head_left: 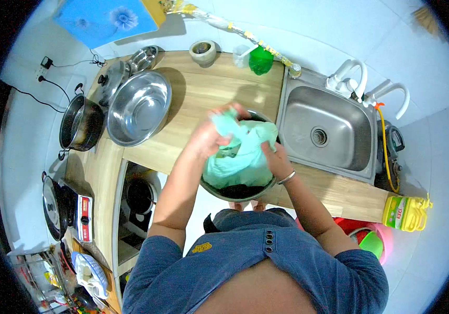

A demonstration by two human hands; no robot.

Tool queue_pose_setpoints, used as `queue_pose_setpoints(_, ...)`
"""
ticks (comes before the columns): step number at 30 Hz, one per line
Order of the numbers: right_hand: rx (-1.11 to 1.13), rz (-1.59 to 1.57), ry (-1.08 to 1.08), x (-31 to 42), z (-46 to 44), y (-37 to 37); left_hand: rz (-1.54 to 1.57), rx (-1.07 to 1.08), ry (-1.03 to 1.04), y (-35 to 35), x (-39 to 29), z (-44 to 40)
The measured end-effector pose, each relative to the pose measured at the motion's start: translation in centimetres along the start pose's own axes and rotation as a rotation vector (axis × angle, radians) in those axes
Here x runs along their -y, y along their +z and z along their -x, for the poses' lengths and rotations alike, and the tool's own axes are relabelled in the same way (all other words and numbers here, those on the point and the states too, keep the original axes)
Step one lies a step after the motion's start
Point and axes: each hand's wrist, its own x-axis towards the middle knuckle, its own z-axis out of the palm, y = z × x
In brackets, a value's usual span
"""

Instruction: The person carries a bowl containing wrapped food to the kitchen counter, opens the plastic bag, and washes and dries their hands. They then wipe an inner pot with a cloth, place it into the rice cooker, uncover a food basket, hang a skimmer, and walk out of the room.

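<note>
A pale green plastic bag [243, 167] lies bunched in a round metal basin [224, 195], which sits at the counter's front edge before my body. My left hand [210, 134] grips the upper left part of the bag and is slightly smeared by motion. On the other side, my right hand [278, 161], with a bracelet at the wrist, pinches the bag's right edge. Something dark shows in the basin under the bag. What the bag contains is hidden.
Right of the basin is a steel sink [328, 131] with white faucets [358, 78]. A large steel bowl [139, 108] and a black pot [81, 123] stand at left. A stone mortar [202, 52] and green container [260, 60] are at the back; a yellow jug [406, 213] stands at right.
</note>
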Motion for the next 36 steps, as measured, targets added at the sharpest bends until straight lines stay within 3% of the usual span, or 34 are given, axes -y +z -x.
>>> queue_pose_setpoints(2,-0.123,-0.458,0.158,1.3,-0.4,-0.2,0.728,0.077,0.076,-1.0,-1.8,0.7)
queue_pose_setpoints(3,-0.141,-0.594,0.137,1.9,-0.6,0.0,0.744,-0.116,0.016,0.0,-2.5,1.0)
queue_pose_setpoints(7,-0.049,-0.890,0.185,1.5,-1.3,0.1,0.623,0.019,-0.181,3.7,-0.6,1.7)
queue_pose_setpoints(10,0.078,-0.517,0.022,-0.1,-2.0,0.2,0.446,-0.022,-0.110,6.9,1.1,1.3)
queue_pose_setpoints(11,-0.120,-0.060,-0.342,0.7,-2.2,0.4,0.364,0.009,-0.039,7.6,1.6,0.7)
queue_pose_setpoints(13,-0.223,0.031,-0.436,1.0,-2.1,0.6,0.385,-0.020,-0.068,6.4,4.9,-2.3)
queue_pose_setpoints(14,-0.279,0.079,-0.479,1.1,-2.0,0.7,0.419,-0.056,-0.112,6.8,2.6,-1.6)
queue_pose_setpoints(16,0.185,-0.629,0.244,1.3,-2.1,-0.6,0.574,-0.114,-0.161,6.3,0.3,-1.5)
queue_pose_setpoints(18,0.264,-0.553,0.276,1.1,-2.3,-1.7,0.619,-0.167,-0.094,5.5,0.4,-1.8)
queue_pose_setpoints(20,0.387,-1.011,0.175,2.1,-1.6,-2.0,0.650,-0.219,-0.099,4.8,-0.3,-1.8)
queue_pose_setpoints(22,0.251,-0.525,0.087,3.9,-1.0,-1.7,0.684,-0.277,-0.105,4.8,-0.4,-1.8)
queue_pose_setpoints(24,0.196,-0.317,-0.015,4.5,-0.7,-1.0,0.444,-0.275,-0.018,6.1,0.2,-1.5)
queue_pose_setpoints(25,0.230,0.204,-0.096,4.2,-1.0,-1.3,0.270,-0.280,-0.080,7.4,0.2,-0.9)
queue_pose_setpoints(27,0.215,0.128,-0.123,3.0,-0.9,-1.1,-0.480,-0.159,0.618,8.7,3.2,-0.7)
queue_pose_setpoints(28,0.210,0.038,-0.106,2.6,-0.8,-1.1,-0.481,-0.167,0.618,8.9,2.8,-0.5)
queue_pose_setpoints(30,0.215,-0.127,-0.044,1.7,-0.3,-1.3,-0.789,0.256,0.427,9.2,1.8,0.0)
queue_pose_setpoints(31,0.209,-0.152,-0.038,1.3,-0.2,-1.3,-0.787,0.246,0.426,8.7,1.8,0.0)
queue_pose_setpoints(33,0.215,-0.161,-0.035,0.7,-0.1,-1.4,-0.893,0.394,0.817,6.8,1.6,0.0)
queue_pose_setpoints(34,0.224,-0.180,-0.018,0.5,-0.1,-1.6,-0.890,0.389,0.815,5.7,1.0,0.2)
queue_pose_setpoints(36,0.255,-0.196,-0.001,0.3,-0.2,-1.9,-0.821,0.462,0.435,3.3,-0.5,0.6)
